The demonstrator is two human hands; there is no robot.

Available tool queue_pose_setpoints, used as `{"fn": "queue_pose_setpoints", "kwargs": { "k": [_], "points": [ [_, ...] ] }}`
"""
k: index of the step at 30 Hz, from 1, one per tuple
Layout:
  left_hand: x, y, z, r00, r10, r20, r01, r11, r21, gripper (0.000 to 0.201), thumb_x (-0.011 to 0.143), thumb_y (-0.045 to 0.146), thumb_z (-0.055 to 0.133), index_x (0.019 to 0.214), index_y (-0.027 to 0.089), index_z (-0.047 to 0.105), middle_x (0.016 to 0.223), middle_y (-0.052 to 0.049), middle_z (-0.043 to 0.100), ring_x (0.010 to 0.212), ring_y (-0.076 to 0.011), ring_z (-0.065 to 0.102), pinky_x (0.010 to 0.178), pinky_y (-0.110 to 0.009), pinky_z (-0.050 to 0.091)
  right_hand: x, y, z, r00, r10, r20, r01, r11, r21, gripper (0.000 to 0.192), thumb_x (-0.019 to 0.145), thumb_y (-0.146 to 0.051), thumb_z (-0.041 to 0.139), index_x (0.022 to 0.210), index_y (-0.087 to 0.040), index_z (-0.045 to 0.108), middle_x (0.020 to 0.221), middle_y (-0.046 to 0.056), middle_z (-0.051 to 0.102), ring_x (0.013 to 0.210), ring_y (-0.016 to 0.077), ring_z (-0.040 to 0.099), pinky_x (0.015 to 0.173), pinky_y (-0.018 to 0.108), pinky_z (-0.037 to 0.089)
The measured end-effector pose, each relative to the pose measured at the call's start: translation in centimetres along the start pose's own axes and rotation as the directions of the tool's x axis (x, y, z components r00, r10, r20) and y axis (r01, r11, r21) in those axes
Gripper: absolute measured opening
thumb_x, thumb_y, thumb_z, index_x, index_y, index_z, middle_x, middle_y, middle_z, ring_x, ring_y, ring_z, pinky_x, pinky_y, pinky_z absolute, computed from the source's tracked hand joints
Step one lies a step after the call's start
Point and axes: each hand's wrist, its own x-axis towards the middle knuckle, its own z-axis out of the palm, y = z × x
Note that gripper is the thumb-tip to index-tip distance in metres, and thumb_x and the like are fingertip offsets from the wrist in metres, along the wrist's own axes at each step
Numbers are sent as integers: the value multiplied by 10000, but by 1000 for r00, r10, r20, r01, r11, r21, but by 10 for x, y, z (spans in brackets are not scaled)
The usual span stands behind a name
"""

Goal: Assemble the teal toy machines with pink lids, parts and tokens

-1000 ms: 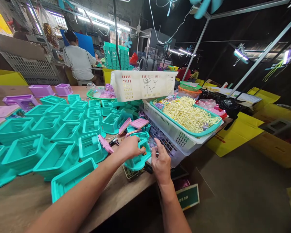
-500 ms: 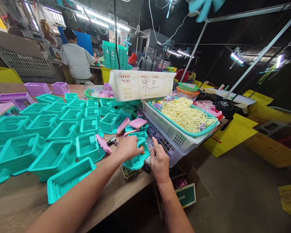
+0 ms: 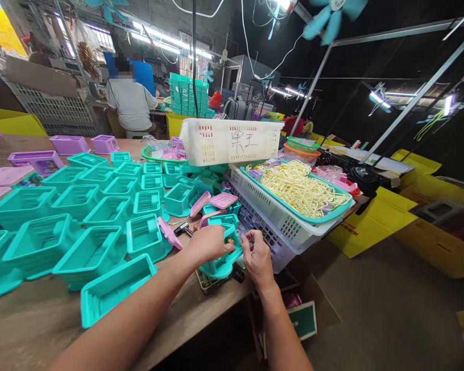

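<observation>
Teal plastic piece (image 3: 221,257), held at near bench (image 3: 34,324) edge, just in front of white lattice crate (image 3: 282,226). Left hand (image 3: 209,243) grip closed over its top/left side, fingers curled on rim. Right hand (image 3: 258,257) at its right side, thumb and forefinger pinched on sth small and dark, too small to identify.

Change vs. 1 s ago: right hand moved in from slightly apart to touching the piece's right edge, fingers now bunched rather than extended; left hand's hold unchanged; piece sits approx. same spot. Judgement: fitting of a small part into the piece looks under way, not finished.

Adjacent items:
- Teal housings (image 3: 93,211), many, open side up, in rows across bench, left of hands.
- Pink lids (image 3: 222,200), few, loose, just beyond hands.
- Purple trays (image 3: 67,144), far left of bench.
- Teal tray of pale yellow clips (image 3: 301,190), resting on the lattice crate.
- White basket (image 3: 232,140) w/ handwritten marks, raised behind.
- Person seated, back turned (image 3: 131,105), far bench; separate from the working hands.
</observation>
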Motion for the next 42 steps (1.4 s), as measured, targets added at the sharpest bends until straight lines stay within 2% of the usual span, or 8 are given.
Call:
{"fn": "queue_pose_setpoints", "kwargs": {
  "k": [6,15,18,21,26,30,36,42],
  "points": [
    [0,-5,4,999,27,-33,-27,1000,0,423,855,501,513,997,128,651,1048,-188,714,984,-348,682,779,-404,535,1,-5,9,987,-146,-72,127,965,-228,178,1019,-314,361,944,-203,478,804,46,631,661,178,617,575,260,389],
    [1,-1,4,998,65,-15,-65,998,-16,401,807,499,595,959,132,654,1052,-183,706,977,-335,674,766,-370,514,-9,-4,16,975,-163,-148,106,936,-336,189,1020,-284,358,999,-179,514,778,43,603,644,179,581,553,269,396],
    [0,-5,2,993,111,24,-110,992,-65,430,721,521,681,953,160,648,995,-112,718,896,-276,678,727,-310,499,-15,-15,8,992,-120,-37,105,954,-281,288,1017,-302,348,1194,-154,520,919,82,592,794,201,602,671,310,484],
    [1,-17,-1,960,270,80,-245,940,-236,510,636,565,745,963,187,644,915,-28,711,820,-211,658,699,-254,475,-17,-28,-12,973,-59,222,83,992,-98,457,1018,-332,334,1462,-229,362,1132,99,533,972,203,589,835,364,519],
    [-2,-33,-6,918,389,77,-335,865,-374,564,703,685,655,963,185,638,870,-6,689,791,-188,629,677,-242,444,-11,-22,-33,908,-121,401,37,977,210,477,1013,-303,352,1491,-312,347,1198,68,478,1104,174,548,990,358,479],
    [-7,-30,-8,885,458,89,-413,858,-303,426,777,598,649,961,214,655,933,-3,697,822,-181,639,684,-233,431,3,-7,-34,889,-193,416,53,945,323,742,879,-339,635,1520,-281,265,1328,100,429,1203,209,507,1040,395,461],
    [-14,-18,-10,916,370,156,-383,921,65,527,663,589,751,941,153,649,916,-83,700,789,-255,650,620,-280,424,32,-2,-32,670,-409,619,135,887,441,892,795,-419,738,1517,-255,242,1497,116,340,1422,245,311,1173,444,300],
    [-20,-22,3,917,394,55,-398,907,136,363,725,433,717,963,167,650,860,-93,697,816,-291,671,673,-315,458,26,-8,-22,685,-416,598,205,898,390,657,798,-326,726,1358,-191,410,1406,144,376,1359,248,387,1132,419,356]
  ]
}}
